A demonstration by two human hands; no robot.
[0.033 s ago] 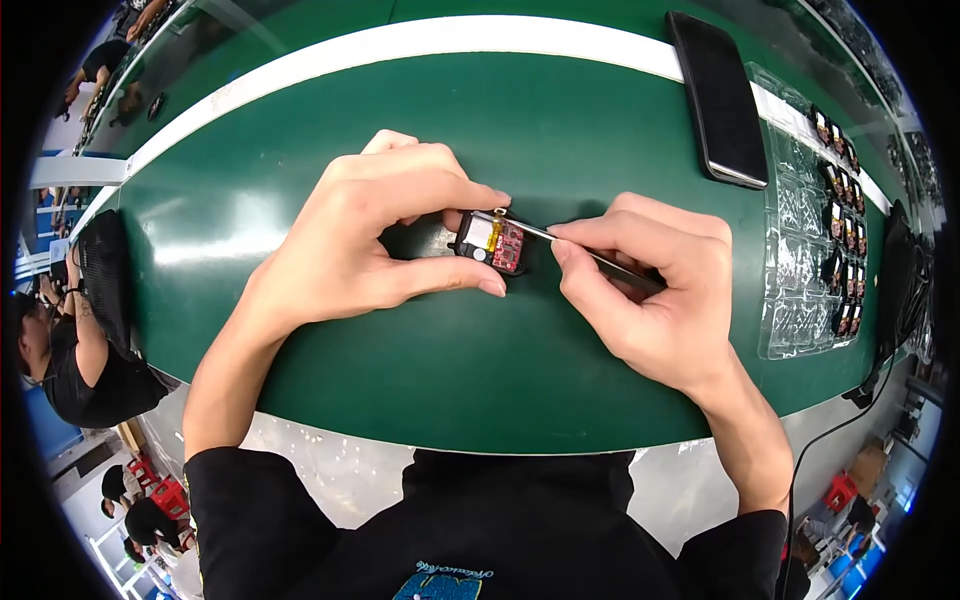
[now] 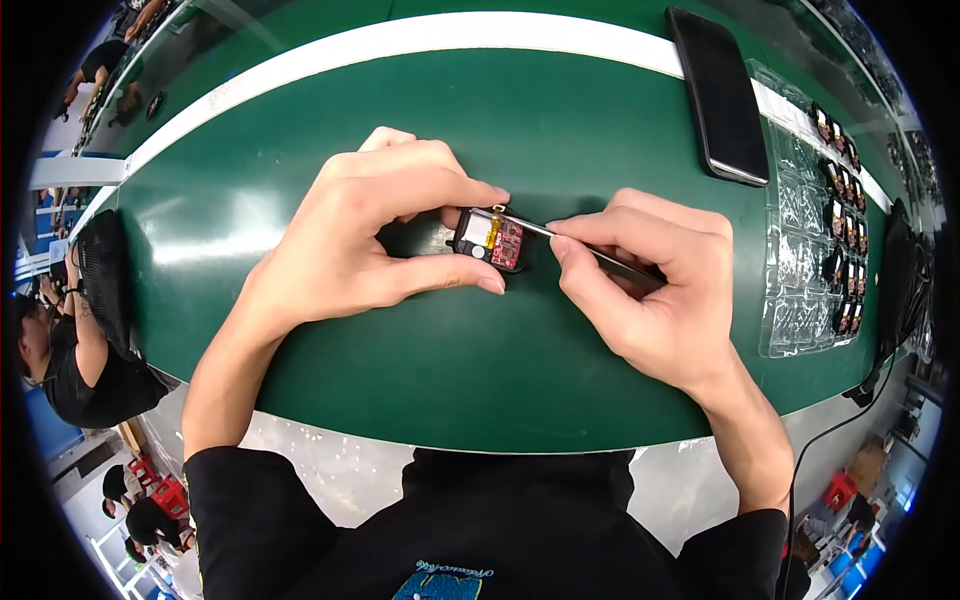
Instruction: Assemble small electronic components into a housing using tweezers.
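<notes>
Between the thumb and fingers of my left hand (image 2: 375, 225) is a small black-cased electronic module (image 2: 509, 247), gripped by its edges over the table. It is open-faced, with a red circuit board, a silver-white block and a strip of yellow tape inside. My right hand (image 2: 660, 280) pinches slim metal tweezers (image 2: 540, 231), dark toward the handle. Their tip rests at the module's upper edge, close to the yellow strip and a small gold-coloured piece by my left fingertip. Whether the tip grips anything is too small to tell.
A clear plastic tray (image 2: 795, 305) at the right carries several similar modules (image 2: 848, 230) in its right-hand part. Beside it lies a black phone-like slab (image 2: 718, 100) across the white strip (image 2: 450, 32). A black cable (image 2: 840, 425) hangs at the right edge. Another person (image 2: 80, 350) sits at the left.
</notes>
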